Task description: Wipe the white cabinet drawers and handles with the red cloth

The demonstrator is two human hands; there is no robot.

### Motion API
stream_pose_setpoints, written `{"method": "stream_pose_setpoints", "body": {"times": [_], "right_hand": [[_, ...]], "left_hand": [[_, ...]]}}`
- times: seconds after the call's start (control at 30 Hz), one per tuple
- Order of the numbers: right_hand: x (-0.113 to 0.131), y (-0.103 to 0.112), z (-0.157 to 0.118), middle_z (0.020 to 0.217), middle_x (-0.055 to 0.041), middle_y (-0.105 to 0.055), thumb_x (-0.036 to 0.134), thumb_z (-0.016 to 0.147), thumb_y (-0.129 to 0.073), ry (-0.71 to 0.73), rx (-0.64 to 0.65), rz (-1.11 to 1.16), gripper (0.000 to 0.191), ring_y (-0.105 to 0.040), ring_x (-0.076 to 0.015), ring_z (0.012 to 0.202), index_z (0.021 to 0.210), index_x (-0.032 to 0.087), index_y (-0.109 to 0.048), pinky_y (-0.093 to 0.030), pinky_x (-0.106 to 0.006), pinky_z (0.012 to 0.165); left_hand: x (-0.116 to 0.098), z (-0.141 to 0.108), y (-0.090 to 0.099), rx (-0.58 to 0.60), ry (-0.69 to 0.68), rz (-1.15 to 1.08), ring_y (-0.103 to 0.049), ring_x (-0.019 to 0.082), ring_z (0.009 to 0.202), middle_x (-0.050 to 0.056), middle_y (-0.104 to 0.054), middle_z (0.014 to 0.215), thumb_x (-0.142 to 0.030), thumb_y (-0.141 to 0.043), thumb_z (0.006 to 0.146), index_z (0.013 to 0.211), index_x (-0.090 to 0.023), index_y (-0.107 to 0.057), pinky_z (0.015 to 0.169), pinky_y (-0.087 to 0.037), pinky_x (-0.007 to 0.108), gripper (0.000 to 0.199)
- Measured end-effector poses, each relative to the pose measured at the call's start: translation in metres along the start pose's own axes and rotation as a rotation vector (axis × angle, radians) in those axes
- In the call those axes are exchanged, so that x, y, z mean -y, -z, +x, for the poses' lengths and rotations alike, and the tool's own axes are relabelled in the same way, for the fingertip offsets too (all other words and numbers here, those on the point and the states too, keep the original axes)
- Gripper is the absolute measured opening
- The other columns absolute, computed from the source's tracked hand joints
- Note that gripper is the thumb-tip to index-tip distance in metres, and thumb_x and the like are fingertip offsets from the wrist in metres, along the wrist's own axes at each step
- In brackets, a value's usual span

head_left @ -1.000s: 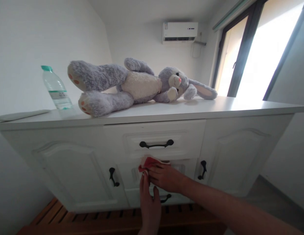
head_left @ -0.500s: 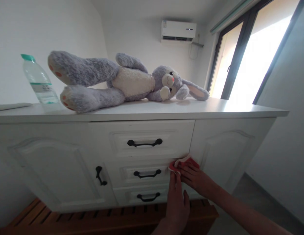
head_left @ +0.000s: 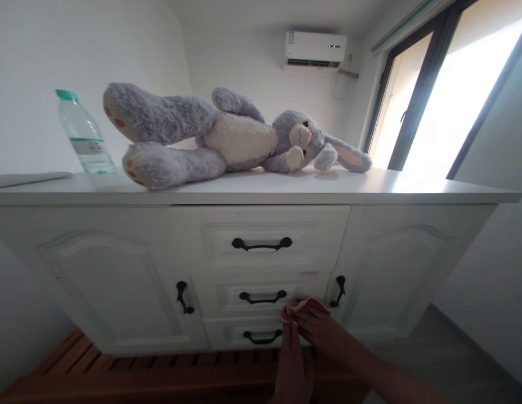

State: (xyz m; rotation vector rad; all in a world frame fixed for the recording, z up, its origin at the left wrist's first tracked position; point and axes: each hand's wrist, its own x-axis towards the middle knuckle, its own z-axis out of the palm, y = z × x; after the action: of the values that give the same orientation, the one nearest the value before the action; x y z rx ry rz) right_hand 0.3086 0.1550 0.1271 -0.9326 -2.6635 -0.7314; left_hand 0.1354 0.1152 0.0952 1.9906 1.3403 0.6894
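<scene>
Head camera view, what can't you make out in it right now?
Head view: part of the red cloth, covered by the right hand.
Head view: the right end of the bottom drawer, mostly hidden behind the right hand and the left hand.
Head view: the writing on the bottle label, too small and blurred to read.
Head view: the rest of the flat pale item, cut off by the left edge.

Cloth (head_left: 314, 304) partly hidden, bottle label (head_left: 89, 147) illegible
</scene>
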Motion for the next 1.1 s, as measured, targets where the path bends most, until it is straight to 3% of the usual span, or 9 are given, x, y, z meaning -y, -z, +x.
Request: {"method": "stream_pose_setpoints", "body": {"times": [0.17, 0.37, 0.53, 0.67, 0.83, 0.97, 1.1], "right_hand": [[0.024, -0.008, 0.049, 0.14, -0.0063, -0.062, 0.028, 0.097, -0.058, 0.029, -0.01, 0.031, 0.039, -0.051, -0.0213, 0.131, 0.134, 0.015, -0.06, -0.041, -0.041, 0.109], [0.065, -0.019, 0.127, 0.141, -0.0107, -0.061, 0.027, 0.097, -0.057, 0.052, -0.032, 0.107, 0.041, -0.049, -0.023, 0.133, 0.136, 0.013, -0.058, -0.041, -0.041, 0.109], [0.088, -0.024, 0.179, 0.138, -0.0116, -0.062, 0.027, 0.097, -0.056, 0.064, -0.08, 0.101, 0.039, -0.05, -0.0254, 0.132, 0.133, 0.012, -0.06, -0.04, -0.043, 0.111], [0.101, -0.03, 0.207, 0.14, -0.0092, -0.062, 0.028, 0.098, -0.054, 0.093, -0.111, 0.084, 0.039, -0.048, -0.0237, 0.134, 0.133, 0.013, -0.06, -0.041, -0.04, 0.11], [0.108, -0.022, 0.226, 0.138, -0.0103, -0.063, 0.027, 0.099, -0.053, 0.083, -0.144, 0.073, 0.038, -0.048, -0.0248, 0.134, 0.131, 0.009, -0.061, -0.042, -0.041, 0.11], [0.094, 0.007, 0.229, 0.143, -0.0109, -0.059, 0.026, 0.1, -0.05, 0.039, -0.142, 0.071, 0.042, -0.041, -0.0259, 0.14, 0.138, 0.009, -0.055, -0.04, -0.044, 0.113], [0.079, 0.032, 0.227, 0.14, -0.0153, -0.06, 0.023, 0.099, -0.051, 0.014, -0.155, 0.059, 0.041, -0.046, -0.0268, 0.134, 0.138, 0.008, -0.055, -0.042, -0.047, 0.109]], "left_hand": [[0.039, -0.007, 0.018, -0.164, 0.044, -0.034, -0.021, 0.03, 0.153, 0.026, -0.024, 0.165, -0.019, -0.042, 0.088, 0.151, 0.002, -0.033, 0.125, -0.027, 0.048, 0.066], [0.089, -0.017, 0.07, -0.315, 0.106, -0.032, -0.018, 0.03, 0.153, 0.028, -0.027, 0.164, -0.018, -0.042, 0.088, 0.149, 0.003, -0.034, 0.125, -0.029, 0.047, 0.065], [0.113, -0.023, 0.114, -0.381, 0.113, -0.011, -0.02, 0.031, 0.153, 0.028, -0.026, 0.164, -0.017, -0.041, 0.089, 0.151, 0.003, -0.032, 0.124, -0.031, 0.05, 0.065], [0.125, -0.025, 0.139, -0.417, 0.155, 0.041, -0.023, 0.033, 0.152, 0.031, -0.026, 0.163, -0.016, -0.041, 0.088, 0.149, 0.006, -0.032, 0.124, -0.032, 0.052, 0.066], [0.125, -0.025, 0.157, -0.445, 0.166, 0.02, -0.026, 0.035, 0.151, 0.032, -0.029, 0.162, -0.014, -0.045, 0.086, 0.149, 0.005, -0.032, 0.122, -0.035, 0.054, 0.067], [0.103, -0.016, 0.165, -0.533, 0.082, -0.033, -0.026, 0.031, 0.152, 0.029, -0.032, 0.162, -0.014, -0.043, 0.088, 0.151, 0.001, -0.031, 0.124, -0.031, 0.051, 0.066], [0.078, -0.009, 0.167, -0.558, 0.016, -0.062, -0.022, 0.028, 0.154, 0.026, -0.028, 0.165, -0.009, -0.04, 0.088, 0.154, -0.003, -0.025, 0.126, -0.027, 0.05, 0.069]]}}
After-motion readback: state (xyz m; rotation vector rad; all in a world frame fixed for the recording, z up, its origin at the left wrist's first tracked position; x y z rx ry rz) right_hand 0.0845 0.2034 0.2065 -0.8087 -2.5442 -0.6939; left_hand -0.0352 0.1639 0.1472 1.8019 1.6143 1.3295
